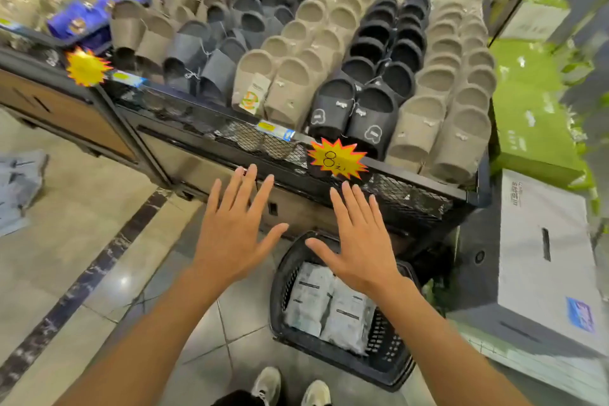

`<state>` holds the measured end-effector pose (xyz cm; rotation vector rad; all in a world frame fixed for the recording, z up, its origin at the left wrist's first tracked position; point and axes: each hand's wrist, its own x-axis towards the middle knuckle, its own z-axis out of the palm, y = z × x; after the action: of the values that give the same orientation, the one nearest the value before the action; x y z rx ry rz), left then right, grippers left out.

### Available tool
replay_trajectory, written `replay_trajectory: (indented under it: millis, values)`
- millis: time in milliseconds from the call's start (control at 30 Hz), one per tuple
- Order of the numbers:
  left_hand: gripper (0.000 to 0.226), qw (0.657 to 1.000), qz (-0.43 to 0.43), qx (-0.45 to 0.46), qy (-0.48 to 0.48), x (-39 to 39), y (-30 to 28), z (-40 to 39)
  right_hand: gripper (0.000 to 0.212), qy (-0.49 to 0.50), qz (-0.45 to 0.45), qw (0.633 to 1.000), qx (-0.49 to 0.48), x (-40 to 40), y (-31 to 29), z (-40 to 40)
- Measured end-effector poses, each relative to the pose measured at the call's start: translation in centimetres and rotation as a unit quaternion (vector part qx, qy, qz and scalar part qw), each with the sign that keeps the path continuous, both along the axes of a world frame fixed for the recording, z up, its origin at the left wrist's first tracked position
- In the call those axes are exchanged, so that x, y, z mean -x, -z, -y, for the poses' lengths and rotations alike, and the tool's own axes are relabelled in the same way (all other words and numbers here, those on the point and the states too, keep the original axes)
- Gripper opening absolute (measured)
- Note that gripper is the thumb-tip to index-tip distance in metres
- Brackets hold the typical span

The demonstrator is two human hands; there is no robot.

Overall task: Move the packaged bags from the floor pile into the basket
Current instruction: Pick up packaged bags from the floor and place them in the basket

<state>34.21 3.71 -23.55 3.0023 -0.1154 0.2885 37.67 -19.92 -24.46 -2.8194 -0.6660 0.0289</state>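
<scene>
tiled floor | basket: packaged bags upright, side by side

Both hands outstretched, fingers spread.

I'm standing in a shop: rows of slippers on a mesh rack, starburst price tags clipped along it.

Display rack: black mesh front, running far left to right.
Slippers: rows of beige, grey and black pairs, filling the rack top.
Price star: yellow, marked 8, clipped to the rack's near edge.
Cardboard box: grey-white, near right.
Floor: glossy tiles, dark stripe.
</scene>
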Motion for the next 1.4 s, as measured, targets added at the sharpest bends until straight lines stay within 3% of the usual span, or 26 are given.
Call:
replay_trajectory:
  millis: [233, 500, 733, 967, 1400]
  values:
    - [0.084, 0.977, 0.092, 0.017, -0.192, 7.2, -11.0, -12.3, 0.096, -0.112, 0.068, 0.99, -0.05, 0.5, -11.5, -14.4]
    - [0.084, 0.943, 0.108, -0.006, -0.316, 15.6, -12.5, -32.3, 0.103, -0.255, 0.093, 0.961, -0.055, 1.9, -14.9, -36.5]
    - [0.087, 0.899, 0.089, 0.002, -0.429, 22.5, -12.1, -44.5, 0.099, -0.323, 0.083, 0.941, -0.049, 2.8, -15.4, -51.7]
    - [0.087, 0.856, 0.025, 0.031, -0.516, 25.7, -9.4, -54.1, 0.096, -0.398, 0.059, 0.914, -0.043, 1.6, -12.3, -65.5]
    - [0.083, 0.804, -0.057, 0.02, -0.592, 19.2, -9.9, -79.7, 0.097, -0.485, -0.009, 0.872, -0.058, -6.2, -9.0, -97.1]
